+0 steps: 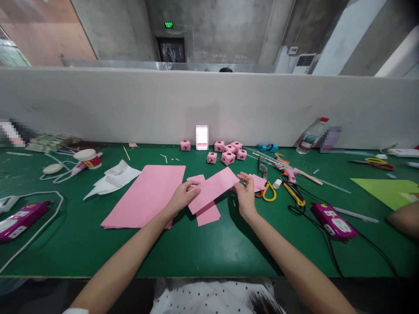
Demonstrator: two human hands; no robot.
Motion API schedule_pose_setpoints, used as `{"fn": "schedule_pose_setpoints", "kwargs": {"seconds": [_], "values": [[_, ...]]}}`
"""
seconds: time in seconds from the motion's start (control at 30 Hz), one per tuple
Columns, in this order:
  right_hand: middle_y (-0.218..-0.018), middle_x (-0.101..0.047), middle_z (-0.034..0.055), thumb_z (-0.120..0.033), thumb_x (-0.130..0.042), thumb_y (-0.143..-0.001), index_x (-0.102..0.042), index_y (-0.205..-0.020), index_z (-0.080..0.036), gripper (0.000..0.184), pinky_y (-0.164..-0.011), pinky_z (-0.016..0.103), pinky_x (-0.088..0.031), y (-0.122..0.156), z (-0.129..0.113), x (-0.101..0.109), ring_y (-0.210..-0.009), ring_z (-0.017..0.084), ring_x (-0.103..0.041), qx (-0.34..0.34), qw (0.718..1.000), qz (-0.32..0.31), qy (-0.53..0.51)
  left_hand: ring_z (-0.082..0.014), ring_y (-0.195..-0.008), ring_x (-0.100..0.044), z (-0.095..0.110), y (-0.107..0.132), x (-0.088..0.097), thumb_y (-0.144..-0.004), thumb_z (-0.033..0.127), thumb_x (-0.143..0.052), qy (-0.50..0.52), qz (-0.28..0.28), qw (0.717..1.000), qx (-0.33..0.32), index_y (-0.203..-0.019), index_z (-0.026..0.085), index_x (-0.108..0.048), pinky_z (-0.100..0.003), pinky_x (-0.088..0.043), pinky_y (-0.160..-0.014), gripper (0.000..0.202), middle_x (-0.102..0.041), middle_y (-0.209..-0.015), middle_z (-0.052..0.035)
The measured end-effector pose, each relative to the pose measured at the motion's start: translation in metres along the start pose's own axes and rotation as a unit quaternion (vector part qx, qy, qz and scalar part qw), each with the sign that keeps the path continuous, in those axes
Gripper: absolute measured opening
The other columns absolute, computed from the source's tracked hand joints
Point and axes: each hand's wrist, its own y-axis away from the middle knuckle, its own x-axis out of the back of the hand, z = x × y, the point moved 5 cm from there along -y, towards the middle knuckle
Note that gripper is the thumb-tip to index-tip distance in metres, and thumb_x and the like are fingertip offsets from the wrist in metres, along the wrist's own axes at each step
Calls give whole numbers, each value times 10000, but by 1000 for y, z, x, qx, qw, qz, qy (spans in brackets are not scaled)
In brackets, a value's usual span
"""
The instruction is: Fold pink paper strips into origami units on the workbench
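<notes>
A strip of pink paper (216,186) is held slightly above the table between my two hands. My left hand (183,194) pinches its left end, thumb on top. At the strip's right end, my right hand (246,196) grips the corner between thumb and fingers. Under it lies another pink strip (208,214), partly covered. Left of that is a stack of large pink sheets (153,192). Small pink paper pieces (258,182) rest just beyond my right hand, near yellow-handled scissors (269,192). Several pink paper cubes (228,157) with dark openings stand farther back.
A phone (202,138) leans on the grey partition (147,109). To the right are a glue gun (288,173), a utility knife (294,194), a purple power strip (334,221) and a bottle (310,137). On the left are a paper cup (88,158) and white crumpled paper (114,179). Another person's arm (406,218) shows far right.
</notes>
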Motion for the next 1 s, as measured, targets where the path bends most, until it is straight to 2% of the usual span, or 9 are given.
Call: {"fn": "schedule_pose_setpoints", "kwargs": {"seconds": [0.1, 0.17, 0.27, 0.4, 0.53, 0.6, 0.83, 0.9, 1.0], "values": [[-1191, -507, 93, -211, -495, -767, -511, -1125, -226, 359, -786, 365, -512, 3, -12, -2, -992, 206, -569, 78, 994, -46, 61, -185, -784, -598, -5, -3, 4, -757, 414, -639, 18, 24, 1000, 1, -1060, 148, -648, -264, -439, -685, 403, -652, -845, -50], [-1208, -496, 102, -199, -471, -804, -560, -1091, -222, 301, -884, 406, -475, 10, -24, -6, -1111, 232, -517, 163, 973, -69, 144, -200, -815, -606, -7, -4, 4, -755, 413, -639, 30, 23, 999, -3, -1063, 145, -650, -280, -452, -710, 409, -665, -878, -64], [-1236, -499, 101, -210, -515, -834, -609, -1046, -235, 233, -1023, 483, -363, 27, -40, -16, -1212, 269, -442, 275, 922, -111, 247, -210, -866, -611, -5, -5, 3, -747, 420, -644, 34, 27, 999, -17, -1070, 148, -653, -294, -463, -747, 422, -675, -972, -82], [-1333, -478, 68, -317, -664, -786, -645, -1036, -292, 251, -1072, 545, -259, 53, -49, -32, -1312, 339, -312, 365, 846, -186, 340, -194, -862, -614, -2, -4, 2, -751, 427, -641, 34, 37, 998, -37, -1090, 162, -651, -289, -469, -750, 430, -670, -1064, -86], [-1448, -401, 20, -417, -728, -740, -647, -1096, -370, 368, -1072, 571, -189, 69, -44, -44, -1362, 388, -195, 424, 772, -238, 408, -169, -779, -604, -1, -2, 0, -777, 419, -620, 31, 33, 998, -43, -1122, 168, -641, -267, -462, -695, 427, -681, -970, -66], [-1451, -408, 3, -405, -721, -756, -663, -1058, -387, 308, -1062, 560, -198, 70, -42, -46, -1357, 378, -209, 443, 755, -245, 416, -146, -688, -577, -3, -1, 0, -788, 418, -612, 36, 27, 998, -33, -1169, 157, -616, -245, -440, -629, 462, -673, -853, -44], [-1400, -452, -13, -299, -675, -814, -718, -862, -354, 85, -1021, 576, -226, 60, -44, -41, -1335, 369, -203, 408, 797, -179, 408, -117, -634, -534, -3, 0, -2, -798, 405, -624, 57, 29, 998, -16, -1176, 144, -607, -212, -423, -578, 460, -609, -725, -4], [-1412, -427, 7, -300, -654, -831, -719, -859, -329, 77, -1023, 576, -224, 59, -47, -39, -1322, 367, -228, 396, 809, -168, 401, -142, -716, -576, 1, 0, -4, -806, 415, -614, 85, 26, 996, -15, -1160, 147, -624, -228, -474, -612, 445, -640, -810, -34], [-1423, -395, 37, -312, -616, -859, -715, -862, -290, 101, -1015, 556, -246, 57, -49, -38, -1264, 342, -322, 369, 828, -164, 389, -212, -948, -600, 8, 3, -9, -828, 449, -578, 136, 3, 990, -25, -1163, 162, -638, -299, -553, -717, 445, -640, -1095, -88]]}}
